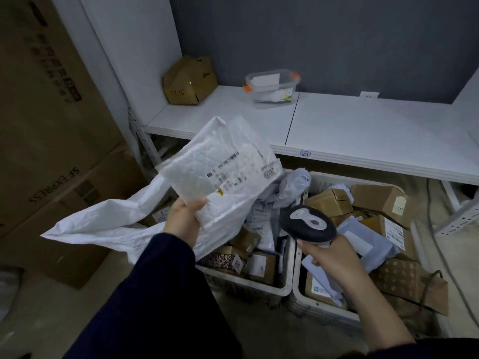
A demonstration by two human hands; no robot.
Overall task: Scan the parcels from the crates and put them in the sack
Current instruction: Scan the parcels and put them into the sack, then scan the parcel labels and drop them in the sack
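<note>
Left hand (184, 213) gripped a white parcel (220, 167) above the sack (108, 226); right hand (334, 257) clasped the scanner (307, 224) over the crates (293, 268).

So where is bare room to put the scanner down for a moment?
The white shelf is bare right of the clear plastic container, and between it and the crumpled cardboard box. Both crates are heaped with parcels, so there is no room there.

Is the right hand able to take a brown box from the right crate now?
Probably not as it is: the right hand is closed around the scanner. The brown boxes in the right crate lie uncovered just beyond it, so the path itself is free.
</note>
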